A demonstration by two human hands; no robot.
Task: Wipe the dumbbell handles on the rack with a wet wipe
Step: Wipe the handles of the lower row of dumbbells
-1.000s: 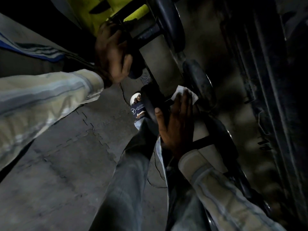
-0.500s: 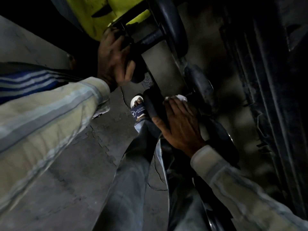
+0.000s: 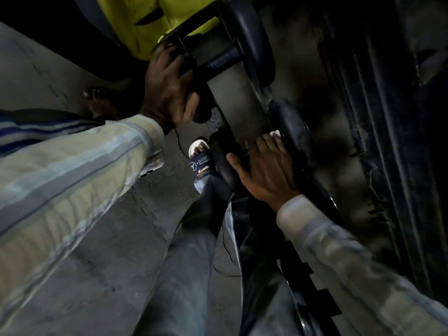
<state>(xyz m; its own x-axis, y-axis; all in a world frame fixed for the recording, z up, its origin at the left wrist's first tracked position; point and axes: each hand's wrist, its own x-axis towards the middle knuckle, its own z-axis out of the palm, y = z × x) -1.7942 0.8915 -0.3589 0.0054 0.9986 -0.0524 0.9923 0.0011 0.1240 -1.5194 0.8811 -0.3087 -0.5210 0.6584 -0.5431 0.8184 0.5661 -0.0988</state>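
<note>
Mid-task; right hand (image 3: 264,170) grip closed round the lower dumbbell handle, wet wipe (image 3: 276,134) showing at its fingertips; left hand (image 3: 167,86) grips the upper dumbbell (image 3: 249,40) on the rack; how many handles remain, can't tell.

Dark rack (image 3: 244,103) carrying black dumbbells (image 3: 247,37), pretty dim. Below, grey puzzle-mat floor (image 3: 101,238), sandalled foot (image 3: 200,156) on it, thin cord (image 3: 180,146) too.
</note>
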